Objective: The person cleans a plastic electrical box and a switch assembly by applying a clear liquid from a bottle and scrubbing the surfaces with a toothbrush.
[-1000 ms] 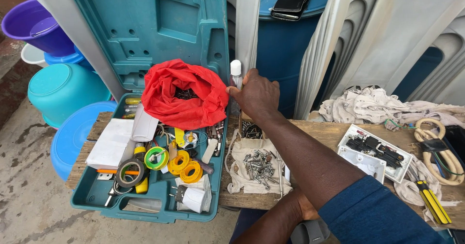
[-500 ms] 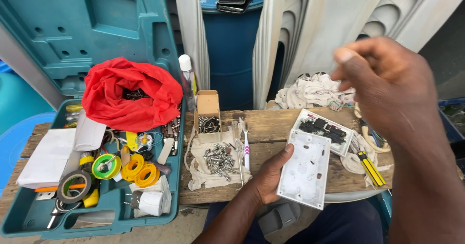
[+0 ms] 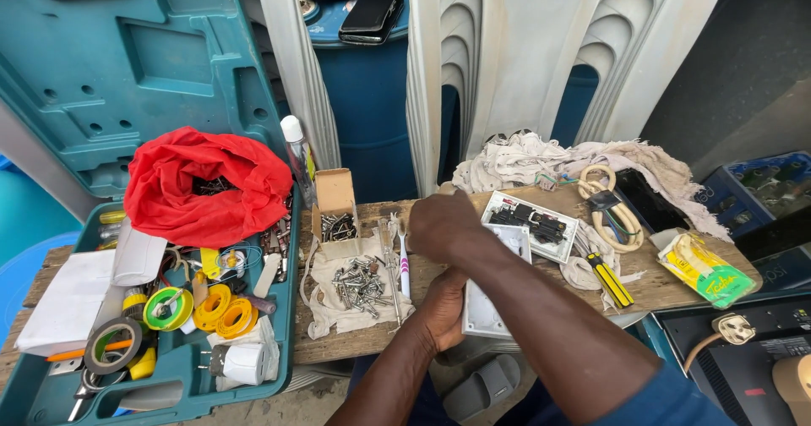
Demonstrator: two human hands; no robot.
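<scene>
White switch box (image 3: pixel 483 308) sits at the tabletop's (image 3: pixel 667 286) near edge, centre frame: left hand (image 3: pixel 445 309) grips its 9 o'clock side, fingers closed on it; right hand (image 3: pixel 443 226) rests on its 12 o'clock end, whether those fingers grip I cannot tell. Looks light, stiff, smooth plastic, so probably best held by the rims. Cardboard box (image 3: pixel 334 209) at 10 o'clock holds screws; teal case (image 3: pixel 182 384) at 9 o'clock holds tape rolls, red cloth (image 3: pixel 207 186).

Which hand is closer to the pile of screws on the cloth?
Left. The left hand lies just right of the screws, holding the white plate; the right hand rests farther right, on the plate's top.
</scene>
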